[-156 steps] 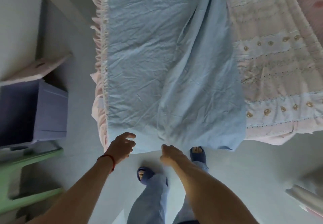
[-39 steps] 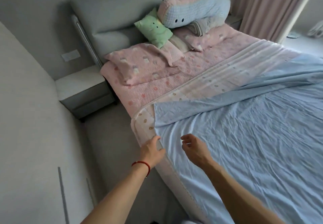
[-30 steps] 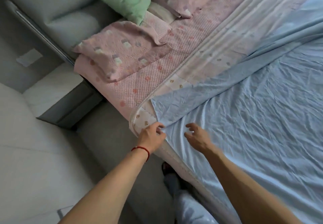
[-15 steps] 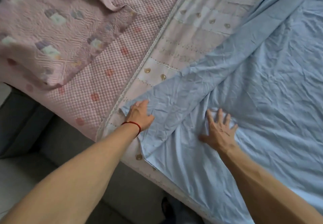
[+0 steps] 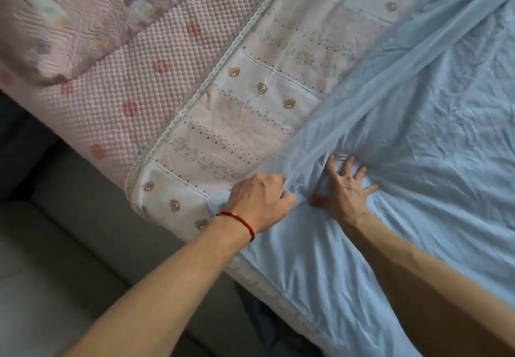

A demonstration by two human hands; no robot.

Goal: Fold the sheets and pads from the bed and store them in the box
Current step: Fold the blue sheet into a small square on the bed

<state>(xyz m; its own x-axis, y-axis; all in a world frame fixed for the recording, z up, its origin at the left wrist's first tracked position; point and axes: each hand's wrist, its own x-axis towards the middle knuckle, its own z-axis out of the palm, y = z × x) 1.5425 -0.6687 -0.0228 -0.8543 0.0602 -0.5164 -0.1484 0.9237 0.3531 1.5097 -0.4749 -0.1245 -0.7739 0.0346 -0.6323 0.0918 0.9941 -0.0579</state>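
Note:
A light blue sheet [image 5: 418,122] covers the right part of the bed, creased and bunched toward my hands. My left hand [image 5: 259,200], with a red string at the wrist, grips the sheet's folded edge near the bed's corner. My right hand [image 5: 344,192] lies flat on the blue sheet just to the right, fingers spread, pressing it down. Under the sheet lies a pale pink pad with small bear prints [image 5: 250,111], bared at the corner. The storage box is out of view.
A pink quilted mattress cover with red flowers [image 5: 117,83] lies further left, with a pink pillow [image 5: 55,16] on it at the top left. Grey floor [image 5: 55,245] runs along the bed's side below my left arm.
My left hand has slid right and down along the blue sheet's edge, closing on it and uncovering more of the bear pad. My right hand stays pressed flat on the sheet.

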